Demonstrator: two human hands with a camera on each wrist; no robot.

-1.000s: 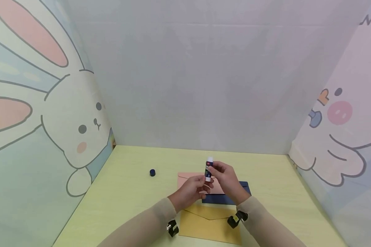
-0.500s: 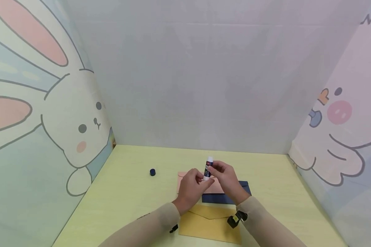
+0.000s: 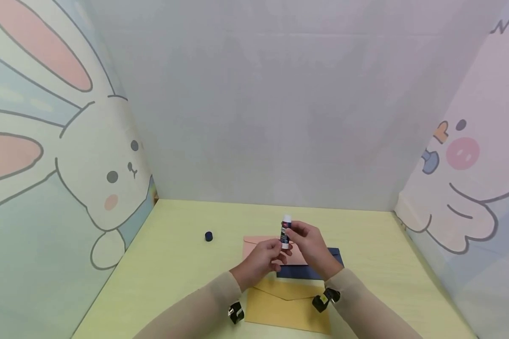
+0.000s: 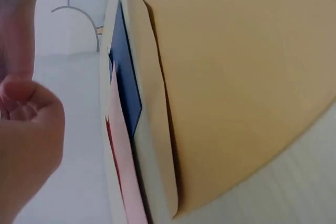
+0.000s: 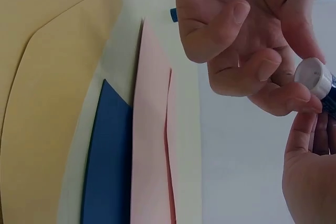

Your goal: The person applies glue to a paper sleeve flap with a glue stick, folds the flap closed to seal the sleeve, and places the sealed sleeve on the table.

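Observation:
A glue stick (image 3: 285, 231) with a dark blue label is held upright above the envelopes, its white end on top. My right hand (image 3: 311, 245) grips its barrel from the right. At the bottom, thumb and forefinger of my left hand (image 3: 258, 261) pinch the white base (image 5: 313, 77), which the right wrist view shows close up; the other left fingers curl loosely beneath. Below the hands lie a pink envelope (image 3: 254, 246) and a dark blue envelope (image 3: 297, 272) partly under it. The left wrist view shows little of the glue stick, as the hand hides it.
A yellow envelope (image 3: 288, 313) lies nearest the person, between the forearms. The small dark blue cap (image 3: 209, 236) stands on the table (image 3: 174, 263) to the left. A grey wall (image 3: 271, 117) rises behind, with cartoon-printed panels on both sides.
My left hand turned over the glue stick's base half a second ago, back of the hand up, and has since rolled back to its earlier pose. The right hand stays put.

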